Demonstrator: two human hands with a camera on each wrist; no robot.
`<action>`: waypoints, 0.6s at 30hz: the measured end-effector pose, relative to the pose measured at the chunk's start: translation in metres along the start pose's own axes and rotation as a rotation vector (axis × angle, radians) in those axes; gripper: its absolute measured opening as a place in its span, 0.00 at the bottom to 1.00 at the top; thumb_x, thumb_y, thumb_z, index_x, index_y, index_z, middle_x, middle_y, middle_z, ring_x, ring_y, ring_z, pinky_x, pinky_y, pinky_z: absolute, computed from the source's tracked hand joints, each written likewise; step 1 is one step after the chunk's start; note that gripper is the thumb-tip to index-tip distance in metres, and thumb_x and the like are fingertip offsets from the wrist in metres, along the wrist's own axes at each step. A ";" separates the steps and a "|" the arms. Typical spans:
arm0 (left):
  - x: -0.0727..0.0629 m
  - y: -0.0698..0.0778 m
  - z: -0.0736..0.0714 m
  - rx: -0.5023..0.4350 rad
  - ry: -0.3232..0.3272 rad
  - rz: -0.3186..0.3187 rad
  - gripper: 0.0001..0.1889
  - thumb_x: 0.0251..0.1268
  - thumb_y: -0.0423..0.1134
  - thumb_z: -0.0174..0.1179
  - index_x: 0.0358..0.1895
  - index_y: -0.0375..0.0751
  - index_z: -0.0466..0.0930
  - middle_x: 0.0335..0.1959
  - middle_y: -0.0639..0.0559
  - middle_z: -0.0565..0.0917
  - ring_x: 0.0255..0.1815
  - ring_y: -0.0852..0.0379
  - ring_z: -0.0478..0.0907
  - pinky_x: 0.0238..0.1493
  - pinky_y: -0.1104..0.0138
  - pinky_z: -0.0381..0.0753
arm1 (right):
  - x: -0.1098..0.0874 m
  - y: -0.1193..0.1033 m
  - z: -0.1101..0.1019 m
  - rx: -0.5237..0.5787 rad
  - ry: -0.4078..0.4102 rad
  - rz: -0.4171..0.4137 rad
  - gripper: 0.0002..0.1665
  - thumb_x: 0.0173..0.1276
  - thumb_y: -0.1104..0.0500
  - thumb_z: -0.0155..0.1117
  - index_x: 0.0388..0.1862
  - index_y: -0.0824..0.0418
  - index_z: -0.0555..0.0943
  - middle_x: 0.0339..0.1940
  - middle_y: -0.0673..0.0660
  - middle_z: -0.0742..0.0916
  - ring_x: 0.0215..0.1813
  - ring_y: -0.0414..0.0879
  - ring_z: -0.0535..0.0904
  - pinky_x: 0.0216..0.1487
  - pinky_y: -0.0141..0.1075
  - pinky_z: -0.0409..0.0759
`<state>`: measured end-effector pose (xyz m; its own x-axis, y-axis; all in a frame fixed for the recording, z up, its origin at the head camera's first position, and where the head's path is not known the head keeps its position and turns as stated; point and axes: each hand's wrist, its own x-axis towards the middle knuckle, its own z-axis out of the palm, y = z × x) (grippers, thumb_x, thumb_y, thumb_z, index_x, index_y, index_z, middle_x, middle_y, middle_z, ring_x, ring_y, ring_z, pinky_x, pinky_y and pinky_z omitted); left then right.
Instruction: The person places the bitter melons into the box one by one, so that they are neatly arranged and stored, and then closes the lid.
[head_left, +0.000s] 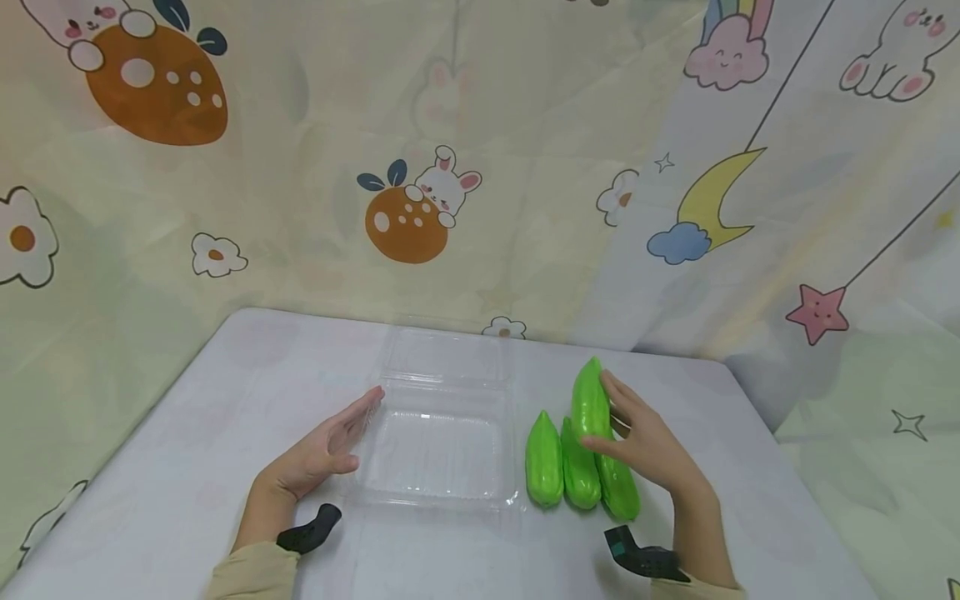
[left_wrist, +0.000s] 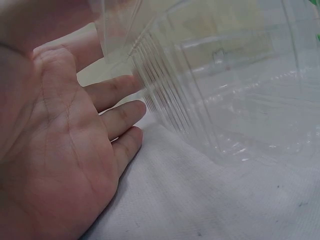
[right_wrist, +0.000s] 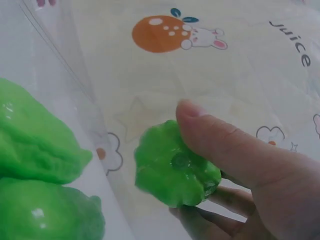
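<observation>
My right hand (head_left: 647, 433) grips a glossy green toy bitter melon (head_left: 591, 402), thumb on one side and fingers on the other. It is raised over three more bitter melons (head_left: 543, 460) that lie side by side on the table. In the right wrist view the held bitter melon (right_wrist: 172, 167) shows its blunt end. My left hand (head_left: 318, 454) stands at the left side of a clear plastic clamshell box (head_left: 442, 505), its lid folded back. The left fingertips (left_wrist: 131, 112) are right at the box's ribbed side wall (left_wrist: 162, 90), the fingers fairly straight.
A white cloth covers the table (head_left: 255, 375). Behind it hangs a curtain (head_left: 300, 183) printed with rabbits, flowers and a moon. The box's clear lid (head_left: 447, 354) lies toward the far table edge. Black wrist mounts (head_left: 311, 529) sit on both forearms.
</observation>
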<state>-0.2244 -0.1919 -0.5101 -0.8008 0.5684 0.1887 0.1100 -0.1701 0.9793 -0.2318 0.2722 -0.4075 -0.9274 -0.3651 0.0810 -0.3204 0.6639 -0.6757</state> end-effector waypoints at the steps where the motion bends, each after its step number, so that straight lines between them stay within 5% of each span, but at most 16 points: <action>1: 0.000 0.000 0.000 0.003 -0.001 0.002 0.53 0.55 0.36 0.67 0.77 0.42 0.38 0.78 0.44 0.33 0.77 0.70 0.36 0.66 0.87 0.49 | 0.001 -0.001 0.001 0.002 0.006 -0.005 0.61 0.57 0.43 0.69 0.78 0.58 0.43 0.79 0.62 0.50 0.73 0.65 0.59 0.64 0.50 0.69; 6: 0.002 0.000 -0.001 0.021 -0.005 0.011 0.53 0.55 0.37 0.68 0.76 0.40 0.37 0.78 0.43 0.32 0.77 0.48 0.24 0.66 0.87 0.48 | 0.006 -0.006 0.007 0.028 0.034 -0.005 0.60 0.56 0.47 0.71 0.78 0.57 0.44 0.79 0.61 0.51 0.72 0.65 0.60 0.63 0.49 0.70; 13: 0.002 -0.004 -0.001 -0.014 -0.022 0.009 0.52 0.57 0.35 0.66 0.77 0.41 0.37 0.78 0.44 0.32 0.75 0.76 0.38 0.66 0.87 0.48 | 0.010 -0.013 0.017 0.049 0.030 -0.001 0.62 0.55 0.43 0.71 0.78 0.54 0.43 0.79 0.58 0.50 0.73 0.63 0.60 0.64 0.45 0.70; 18: 0.001 -0.005 -0.002 -0.007 -0.016 0.014 0.52 0.57 0.35 0.66 0.77 0.41 0.37 0.78 0.44 0.32 0.74 0.79 0.40 0.66 0.87 0.48 | 0.016 -0.026 0.024 0.070 0.035 -0.045 0.61 0.55 0.45 0.72 0.77 0.57 0.45 0.79 0.58 0.50 0.73 0.60 0.61 0.63 0.46 0.71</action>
<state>-0.2274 -0.1921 -0.5144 -0.7896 0.5787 0.2040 0.1173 -0.1840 0.9759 -0.2338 0.2334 -0.4060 -0.9191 -0.3695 0.1372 -0.3486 0.5999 -0.7201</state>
